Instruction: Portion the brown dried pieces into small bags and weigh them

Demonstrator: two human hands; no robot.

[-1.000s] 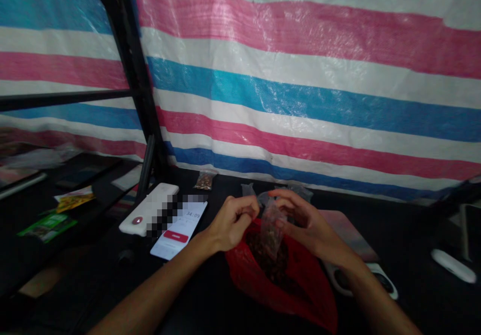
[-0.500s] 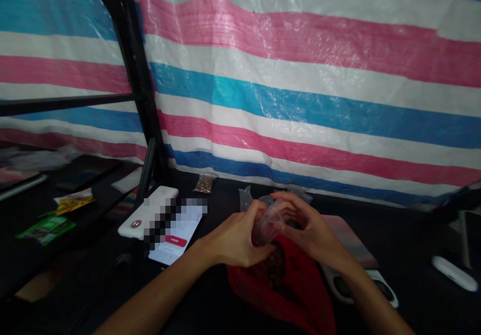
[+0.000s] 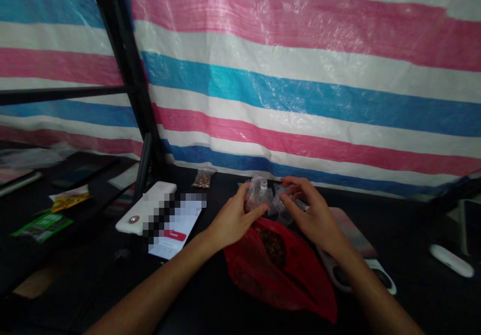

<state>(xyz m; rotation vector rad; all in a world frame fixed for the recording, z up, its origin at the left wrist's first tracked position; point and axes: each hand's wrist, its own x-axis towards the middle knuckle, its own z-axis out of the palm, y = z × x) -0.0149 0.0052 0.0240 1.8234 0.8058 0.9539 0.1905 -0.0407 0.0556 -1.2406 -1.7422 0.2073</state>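
Note:
My left hand (image 3: 235, 220) holds a crumpled clear plastic bag (image 3: 258, 190) between the thumb and fingers; part of the grip is hidden. Opposite it, my right hand (image 3: 313, 212) has its fingers apart and nothing clearly held. Its fingertips are beside more clear plastic bags (image 3: 280, 202), and I cannot tell whether they touch. Below both hands lies a red plastic bag (image 3: 263, 280), its mouth open. Small brown pieces (image 3: 273, 247) like seeds or nuts show inside it.
A scale (image 3: 351, 232) stands right of the red bag. Left are a phone (image 3: 176, 232) and a white device (image 3: 148, 207). A small filled clear bag (image 3: 203, 178) lies at the back. Beyond it hangs a striped sheet (image 3: 281, 89); a white object (image 3: 451, 261) lies far right.
My hands have moved apart. The clear bag stays with my left hand, while my right hand has come off it and spread its fingers. More of the red bag's contents shows.

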